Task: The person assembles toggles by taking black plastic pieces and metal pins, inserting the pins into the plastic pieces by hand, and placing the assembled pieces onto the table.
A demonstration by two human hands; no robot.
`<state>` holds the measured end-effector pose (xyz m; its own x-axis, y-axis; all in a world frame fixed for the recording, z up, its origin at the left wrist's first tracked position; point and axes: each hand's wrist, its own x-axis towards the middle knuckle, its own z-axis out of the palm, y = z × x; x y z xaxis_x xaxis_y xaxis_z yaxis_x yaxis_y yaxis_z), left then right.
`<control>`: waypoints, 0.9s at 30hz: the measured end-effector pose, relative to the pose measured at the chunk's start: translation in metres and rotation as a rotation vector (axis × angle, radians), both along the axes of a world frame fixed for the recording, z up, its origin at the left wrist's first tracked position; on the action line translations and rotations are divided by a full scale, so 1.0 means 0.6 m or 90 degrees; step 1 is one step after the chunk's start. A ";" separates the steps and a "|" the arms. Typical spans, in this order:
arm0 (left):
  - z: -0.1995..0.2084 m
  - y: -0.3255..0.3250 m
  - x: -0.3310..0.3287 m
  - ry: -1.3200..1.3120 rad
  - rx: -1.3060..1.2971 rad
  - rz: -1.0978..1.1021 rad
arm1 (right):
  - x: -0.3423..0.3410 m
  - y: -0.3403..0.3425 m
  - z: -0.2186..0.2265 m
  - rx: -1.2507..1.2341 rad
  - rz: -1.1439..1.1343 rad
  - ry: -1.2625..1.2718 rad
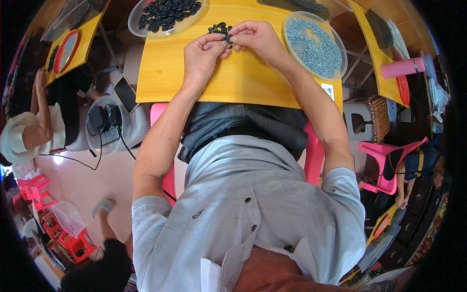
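In the head view, the person's left hand (pixel 203 54) and right hand (pixel 259 43) met above the yellow wood-grained table (pixel 243 82), each with thumb and fingertips pinched on a small, black, plastic-looking piece (pixel 227 38). It lay between them, just beside a loose heap of small black looped pieces (pixel 217 29). It was probably light, stiff and slippery, best gripped by its outer edges.
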<state>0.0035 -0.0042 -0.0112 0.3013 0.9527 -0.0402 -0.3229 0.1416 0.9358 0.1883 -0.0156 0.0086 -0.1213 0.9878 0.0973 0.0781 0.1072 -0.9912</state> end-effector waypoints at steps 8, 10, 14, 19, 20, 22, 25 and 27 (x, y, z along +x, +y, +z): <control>0.007 -0.003 -0.002 0.015 -0.002 -0.005 | 0.011 0.001 0.006 -0.074 0.029 0.001; 0.007 -0.003 -0.002 0.023 -0.002 -0.005 | 0.011 0.000 0.005 -0.075 0.026 -0.001; 0.011 -0.002 -0.003 0.032 -0.017 -0.004 | 0.005 -0.002 0.007 -0.064 0.008 0.001; 0.017 -0.003 -0.005 0.049 -0.018 -0.002 | -0.002 -0.004 0.009 -0.048 0.000 -0.009; 0.016 -0.002 -0.006 0.049 -0.019 -0.001 | -0.003 -0.004 0.008 -0.046 -0.002 -0.012; 0.016 -0.002 -0.006 0.059 -0.015 -0.011 | -0.006 -0.003 0.004 -0.035 -0.005 0.004; 0.014 -0.002 -0.003 0.040 -0.010 -0.015 | -0.008 -0.004 -0.004 -0.015 -0.009 0.019; 0.013 -0.006 -0.002 0.034 -0.002 -0.023 | -0.006 -0.005 -0.006 -0.007 -0.012 0.020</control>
